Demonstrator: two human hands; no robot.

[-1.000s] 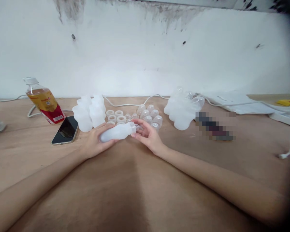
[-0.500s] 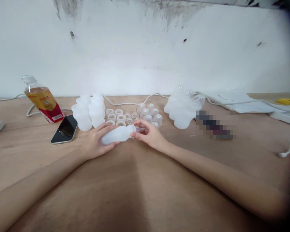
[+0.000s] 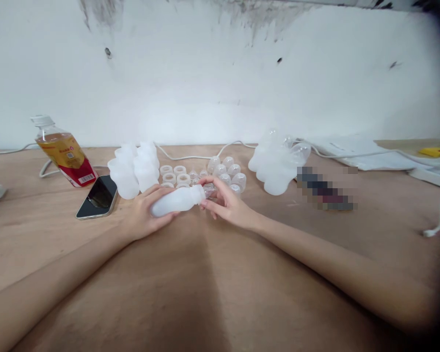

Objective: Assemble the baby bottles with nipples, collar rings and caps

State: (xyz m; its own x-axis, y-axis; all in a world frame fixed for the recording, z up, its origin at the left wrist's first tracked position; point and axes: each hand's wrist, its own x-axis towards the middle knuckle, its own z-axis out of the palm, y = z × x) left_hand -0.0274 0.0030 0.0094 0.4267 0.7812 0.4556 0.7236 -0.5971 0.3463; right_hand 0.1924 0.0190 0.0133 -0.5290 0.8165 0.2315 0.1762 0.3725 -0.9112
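My left hand (image 3: 141, 215) is wrapped around the body of a frosted white baby bottle (image 3: 174, 202), which lies tilted with its neck toward the right. A white screw ring (image 3: 198, 193) sits at the neck, and a clear nipple (image 3: 208, 192) sticks out of it. My right hand (image 3: 232, 205) has its thumb and index finger curved around that ring, with the nipple within the curl of the fingers. Just behind my hands stand several white rings (image 3: 166, 178), loose nipples (image 3: 193, 175) and clear domed caps (image 3: 233, 170).
Several frosted bottles (image 3: 125, 181) stand behind my left hand, beside a phone (image 3: 97, 196) and a drink bottle (image 3: 66, 154). More bottles (image 3: 275, 176), some with clear domed tops, are at the right. A blurred-out object (image 3: 324, 189), a white cable (image 3: 190, 158) and white bags (image 3: 359, 154) lie around.
My right hand's fingers have shifted from the nipple toward the ring and opened a little wider around it. The bottle has moved slightly left in my left hand.
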